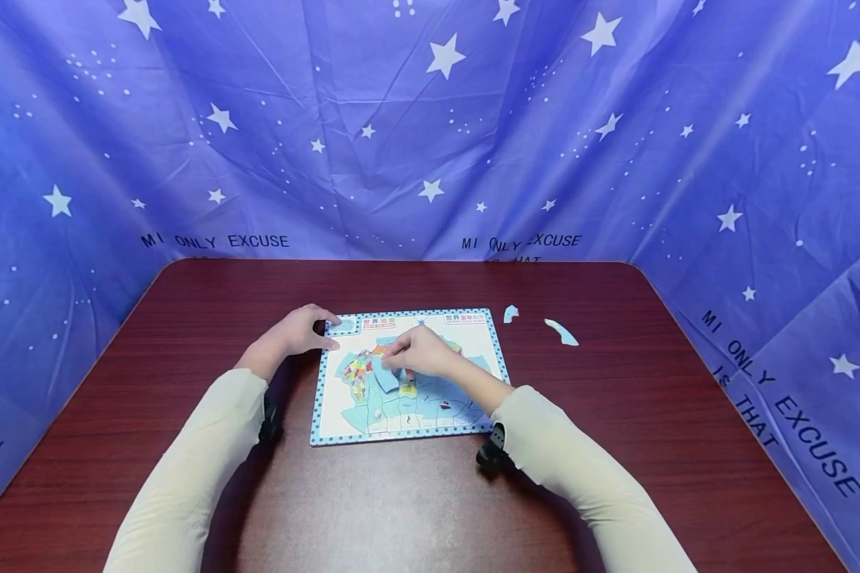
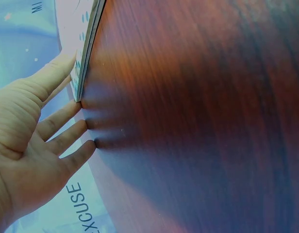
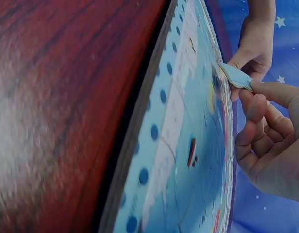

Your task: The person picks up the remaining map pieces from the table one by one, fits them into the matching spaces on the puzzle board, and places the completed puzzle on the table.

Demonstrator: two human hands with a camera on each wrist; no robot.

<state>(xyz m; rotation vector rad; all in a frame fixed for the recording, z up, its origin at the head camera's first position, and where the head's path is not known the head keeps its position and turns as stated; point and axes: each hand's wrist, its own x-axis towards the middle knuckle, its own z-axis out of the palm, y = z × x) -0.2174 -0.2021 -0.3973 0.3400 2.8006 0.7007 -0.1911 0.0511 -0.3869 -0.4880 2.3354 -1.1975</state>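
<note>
Intently, by the look of it, a person in pale sleeves (image 1: 168, 477) bends both hands to a map puzzle board (image 1: 317, 410) lying flat on a dark red worktop (image 1: 394, 509), slightly left of the midline between its side edges. The right hand (image 1: 423, 351) hovers over the middle of the map, its grip closed in a pinch, thumb and fingertips on the edge of a light-blue puzzle piece (image 3: 237, 76). The piece tilts above the board, probably held by its rim so that its outline is free to be matched; whether its low end touches the map cannot be told. At the board's far left corner, the left hand (image 1: 302, 330) spreads its fingers loosely, grip relaxed and holding no piece, the thumb resting on the board's margin, likely to keep it from sliding. Beyond the board's right edge, toward the far right corner of the worktop, lie a small loose piece (image 1: 511, 314) and a long curved piece (image 1: 562, 333), well apart from each other, presumably set there to leave the map uncovered. A starry blue curtain (image 1: 373, 159) hangs behind the worktop's far edge.
</note>
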